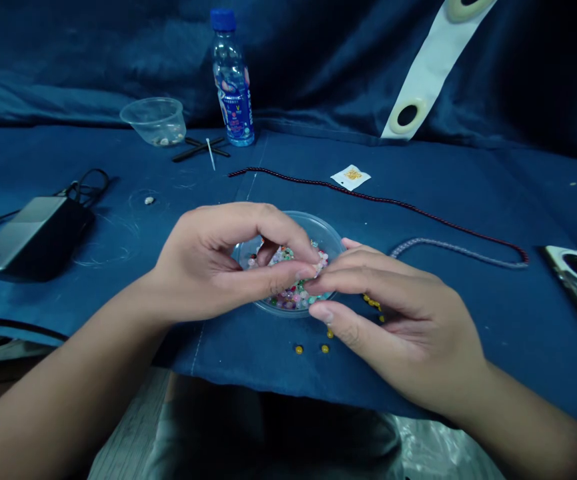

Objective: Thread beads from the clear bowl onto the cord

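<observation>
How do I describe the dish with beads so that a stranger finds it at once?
Start at the blue cloth-covered table. Near its front edge, the left hand and right hand meet over a shallow clear dish. Unlike the deeper clear bowl at the back, it holds many coloured beads.

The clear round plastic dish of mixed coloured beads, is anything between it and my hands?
Nothing visible does. The left hand and right hand meet, fingertips together, directly over the clear round plastic dish. Small loose yellow beads lie on the blue cloth beside it, under the right hand.
</observation>
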